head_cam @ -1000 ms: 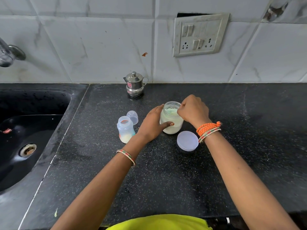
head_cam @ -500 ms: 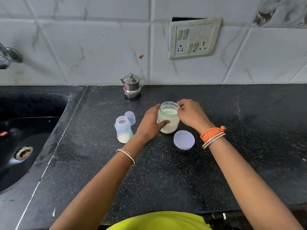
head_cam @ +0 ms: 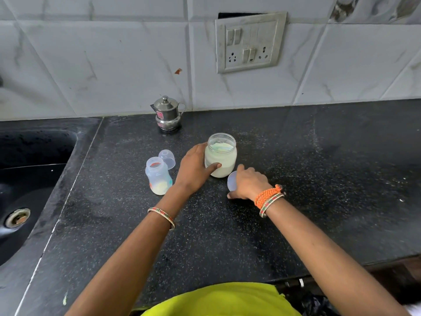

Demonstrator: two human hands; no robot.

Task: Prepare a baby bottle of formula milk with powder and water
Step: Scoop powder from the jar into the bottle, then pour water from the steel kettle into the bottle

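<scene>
An open clear jar of pale formula powder (head_cam: 224, 156) stands on the black counter (head_cam: 319, 179), with a scoop lying in the powder. My left hand (head_cam: 193, 169) is wrapped around the jar's left side, thumb across its front. Just right of the jar's base, my right hand (head_cam: 248, 184) covers the jar's round pale lid (head_cam: 231, 182), fingers curled over it on the counter. Left of my left hand stands the open baby bottle (head_cam: 158, 175) with some powder at its bottom. Its clear cap (head_cam: 167, 158) sits behind it.
A small steel pot with a lid (head_cam: 168, 114) stands at the back against the tiled wall. A black sink (head_cam: 34, 179) with a drain lies to the left. A switch and socket plate (head_cam: 249, 42) hangs on the wall. The counter's front edge runs near my body.
My right hand has left the jar's mouth and come down onto the lid beside the jar. My left hand has stayed on the jar.
</scene>
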